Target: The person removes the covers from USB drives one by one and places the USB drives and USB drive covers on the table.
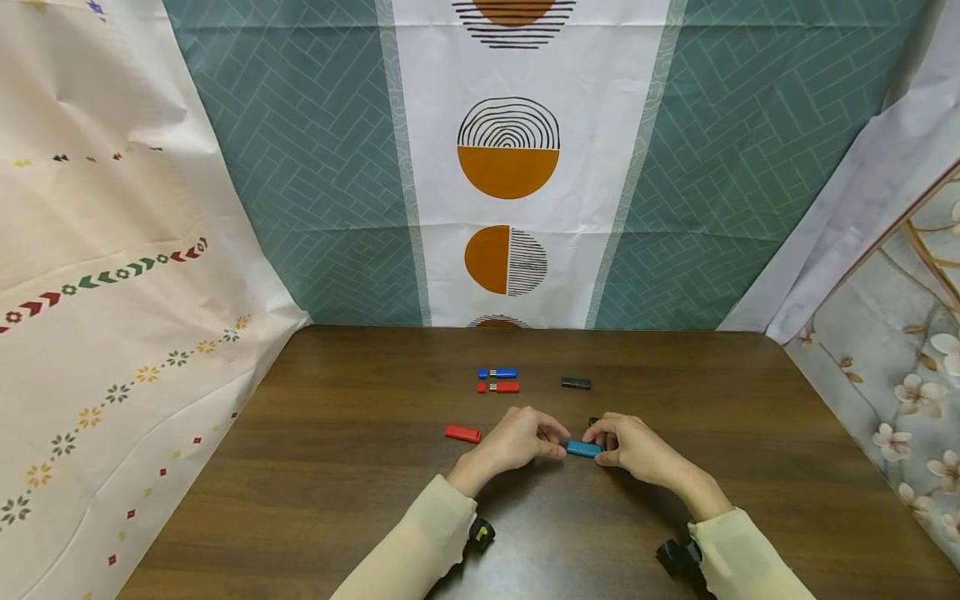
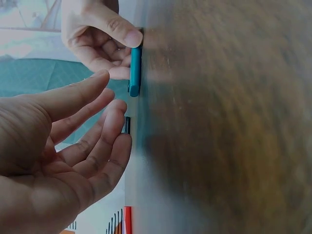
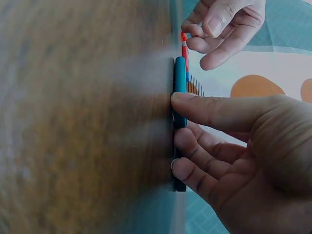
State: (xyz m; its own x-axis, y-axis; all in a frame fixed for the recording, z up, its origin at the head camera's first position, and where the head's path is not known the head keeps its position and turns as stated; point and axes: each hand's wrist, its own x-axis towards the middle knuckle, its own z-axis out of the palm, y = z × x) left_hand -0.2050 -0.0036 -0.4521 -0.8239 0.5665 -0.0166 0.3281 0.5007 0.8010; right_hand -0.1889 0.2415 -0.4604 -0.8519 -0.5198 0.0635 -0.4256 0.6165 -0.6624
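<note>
A teal USB stick (image 1: 582, 449) lies low over the brown table between the two hands. My right hand (image 1: 637, 450) pinches its right end; in the right wrist view the thumb lies across the teal stick (image 3: 180, 73). Just off the other end is my left hand (image 1: 521, 437), its fingers loosely bent and nothing held in them. A gap shows between those fingers and the teal stick (image 2: 136, 73) in the left wrist view. Partly hidden behind the right hand's fingers is a small black object (image 1: 593, 421).
A red USB stick (image 1: 462, 433) lies left of the left hand. Farther back are a blue USB stick (image 1: 506, 373) and a red one (image 1: 507, 387), each with its metal plug showing and a cap beside it. A black stick (image 1: 576, 383) lies to their right. Patterned cloths hang around the table (image 1: 337, 467).
</note>
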